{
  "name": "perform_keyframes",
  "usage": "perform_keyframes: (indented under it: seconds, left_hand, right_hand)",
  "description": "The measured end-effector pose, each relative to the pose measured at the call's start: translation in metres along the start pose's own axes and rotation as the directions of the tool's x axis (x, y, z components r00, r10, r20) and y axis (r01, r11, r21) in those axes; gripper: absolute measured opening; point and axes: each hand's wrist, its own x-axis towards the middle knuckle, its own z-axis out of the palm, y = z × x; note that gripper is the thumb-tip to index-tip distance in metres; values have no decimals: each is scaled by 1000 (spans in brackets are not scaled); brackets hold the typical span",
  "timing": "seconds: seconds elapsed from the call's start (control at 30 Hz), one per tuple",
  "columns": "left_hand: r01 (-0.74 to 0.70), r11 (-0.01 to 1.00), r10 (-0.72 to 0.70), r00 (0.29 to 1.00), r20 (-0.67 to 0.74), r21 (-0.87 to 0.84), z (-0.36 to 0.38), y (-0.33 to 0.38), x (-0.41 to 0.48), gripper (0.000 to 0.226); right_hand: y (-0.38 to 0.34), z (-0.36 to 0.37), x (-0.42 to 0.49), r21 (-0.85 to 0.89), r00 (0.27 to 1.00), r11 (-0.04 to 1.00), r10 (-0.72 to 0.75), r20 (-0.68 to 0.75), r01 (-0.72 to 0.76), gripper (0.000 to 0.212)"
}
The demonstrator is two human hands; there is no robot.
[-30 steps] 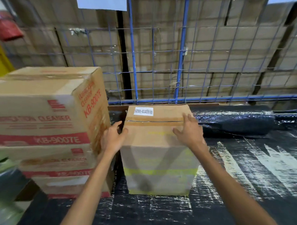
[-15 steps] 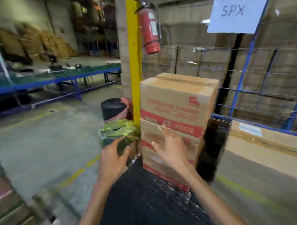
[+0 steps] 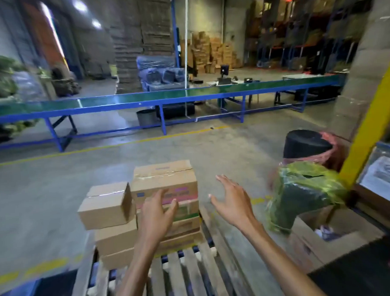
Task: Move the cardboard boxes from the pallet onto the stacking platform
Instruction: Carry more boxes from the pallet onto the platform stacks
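We see a wooden slatted pallet at bottom centre, sitting on a grey concrete floor with yellow painted lines. The cardboard boxes are stacked at the pallet's far end: a plain brown stack on the left with its top box tilted, a printed stack just beside it on the right. Left hand is spread wide in front of the printed stack; contact can't be told. Right hand is wide open in the air, right of the boxes, holding nothing. Right of frame: a green-wrapped bundle, a black roll, a yellow post. Mid-frame, a long green conveyor on a blue frame crosses the room. Behind it: carton stacks, racking at upper right, flattened cardboard at upper centre. Edges of the frame are motion-blurred.
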Motion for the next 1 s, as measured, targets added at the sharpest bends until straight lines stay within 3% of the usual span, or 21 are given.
perform_keyframes:
  seconds: [0.2, 0.37, 0.53, 0.7, 0.83, 1.0]
  left_hand:
    - [144, 989, -140, 987, -83, 44, -89, -135, 49, 41]
    - [283, 957, -273, 953, -130, 65, -121, -238, 91, 46]
    - [378, 923, -366, 920, -138, 76, -129, -328, 147, 47]
    - [479, 875, -467, 874, -132, 76, -121, -446, 251, 47]
    - [574, 812, -565, 819, -100, 105, -107, -549, 342, 60]
    - [663, 727, -673, 740, -4, 181, -71, -685, 445, 53]
  right_hand:
    - [-121, 127, 60, 103, 987, 994, -60, 148, 45, 66]
    - [-185, 219, 115, 138, 967, 987, -110, 229, 79, 66]
    - [-220, 308, 173, 196, 951, 979, -107, 291, 50, 66]
    - [-250, 449, 272, 242, 902, 970, -114, 416, 12, 67]
    - [-267, 565, 353, 216, 858, 976, -109, 502, -2, 66]
    - [-265, 713, 425, 240, 826, 956, 5, 564, -170, 70]
